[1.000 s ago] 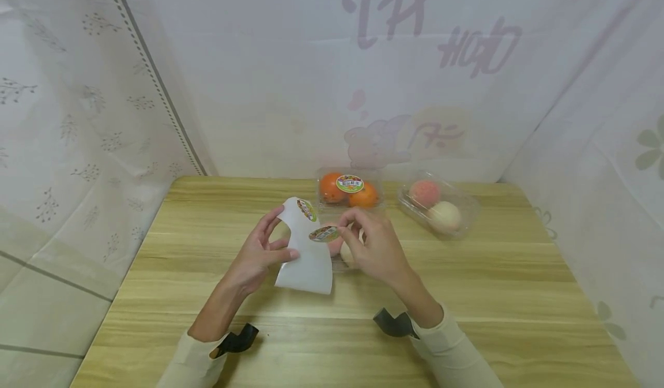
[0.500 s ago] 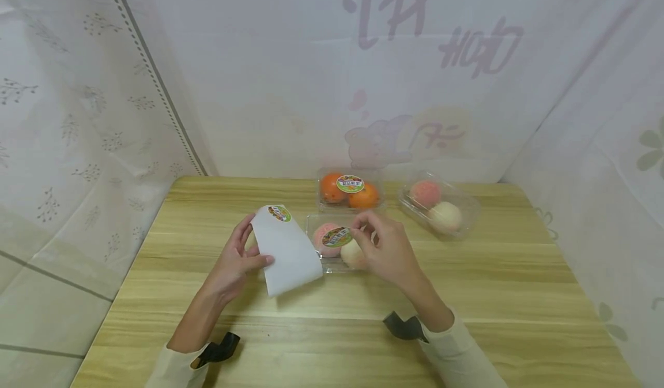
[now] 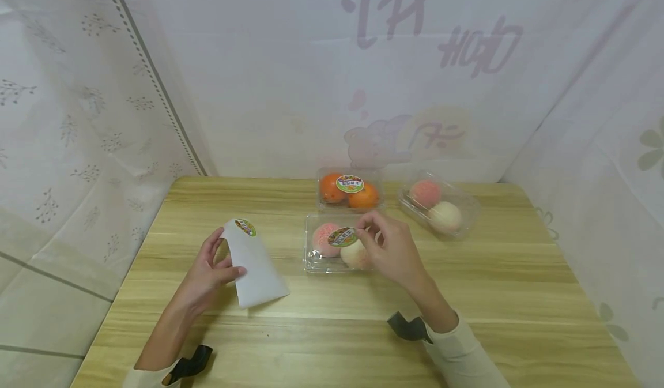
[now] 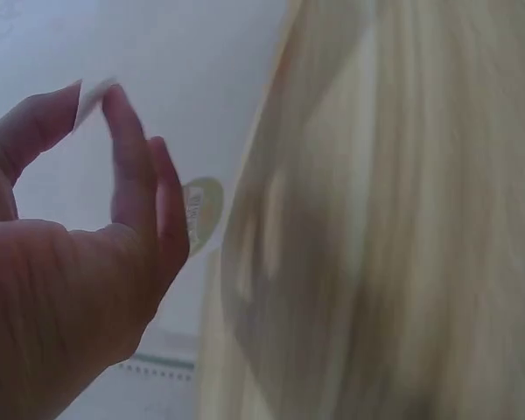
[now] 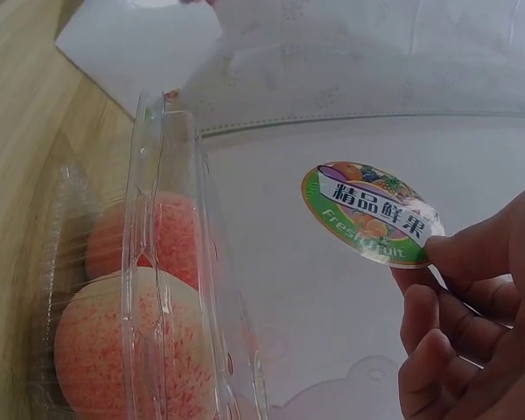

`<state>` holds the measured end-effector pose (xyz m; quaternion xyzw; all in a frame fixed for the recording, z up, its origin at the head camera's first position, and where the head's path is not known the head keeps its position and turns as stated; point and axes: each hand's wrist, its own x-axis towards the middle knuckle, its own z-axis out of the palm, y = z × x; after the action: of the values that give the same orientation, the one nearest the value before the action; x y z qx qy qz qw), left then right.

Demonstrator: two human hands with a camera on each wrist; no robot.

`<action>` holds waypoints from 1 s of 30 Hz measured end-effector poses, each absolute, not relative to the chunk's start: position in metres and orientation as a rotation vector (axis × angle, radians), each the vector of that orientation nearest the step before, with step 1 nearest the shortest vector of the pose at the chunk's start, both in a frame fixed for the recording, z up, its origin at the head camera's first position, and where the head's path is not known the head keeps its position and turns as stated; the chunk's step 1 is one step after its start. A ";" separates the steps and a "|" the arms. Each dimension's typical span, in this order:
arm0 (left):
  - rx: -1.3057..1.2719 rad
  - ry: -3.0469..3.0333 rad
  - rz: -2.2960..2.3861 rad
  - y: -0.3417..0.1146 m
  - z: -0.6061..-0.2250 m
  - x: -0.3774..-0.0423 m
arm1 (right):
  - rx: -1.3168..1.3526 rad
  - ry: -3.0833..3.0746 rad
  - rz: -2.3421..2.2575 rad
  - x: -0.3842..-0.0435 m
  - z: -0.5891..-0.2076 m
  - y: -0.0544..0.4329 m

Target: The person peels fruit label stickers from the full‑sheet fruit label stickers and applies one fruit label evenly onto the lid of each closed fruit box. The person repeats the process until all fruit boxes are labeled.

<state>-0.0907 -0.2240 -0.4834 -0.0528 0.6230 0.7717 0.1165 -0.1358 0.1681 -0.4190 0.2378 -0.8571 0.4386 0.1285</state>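
Note:
My right hand [image 3: 391, 252] pinches an oval fruit sticker [image 5: 372, 214] by its edge, between thumb and forefinger. In the head view the sticker overlaps a clear plastic box [image 3: 316, 264] holding two peaches, one pink [image 3: 325, 240] and one pale [image 3: 354, 255]. The right wrist view shows the sticker apart from the box's lid [image 5: 179, 140], face readable. Off to the left, my left hand [image 3: 204, 275] grips a white backing sheet [image 3: 256, 270] between thumb and fingers. One more oval sticker [image 3: 245, 227] is still on the sheet's top end.
Behind the near box stands another clear box [image 3: 376, 198] with two orange fruits and an oval sticker [image 3: 350, 184] on its lid. A third clear box [image 3: 467, 203] with two peaches sits at back right. A patterned curtain [image 3: 259, 88] hangs behind the wooden table [image 3: 467, 296].
My left hand has moved left and towards me with the backing sheet, uncovering the near peach box. The right hand has shifted slightly right, with the sticker now over that box.

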 end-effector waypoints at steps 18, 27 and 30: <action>-0.511 2.685 1.246 -0.265 -0.485 -0.076 | 0.663 -2.524 1.268 -0.137 -0.420 0.171; -0.480 2.820 1.108 -0.274 -0.489 -0.074 | 0.633 -2.549 1.265 -0.143 -0.427 0.180; -0.456 2.856 1.046 -0.275 -0.491 -0.073 | 0.634 -2.537 1.280 -0.145 -0.429 0.183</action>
<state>-0.0735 -0.2753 -0.4907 -0.1483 0.9281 0.3399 0.0331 -0.1449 0.1829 -0.4290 0.2162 -0.8657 0.4366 0.1147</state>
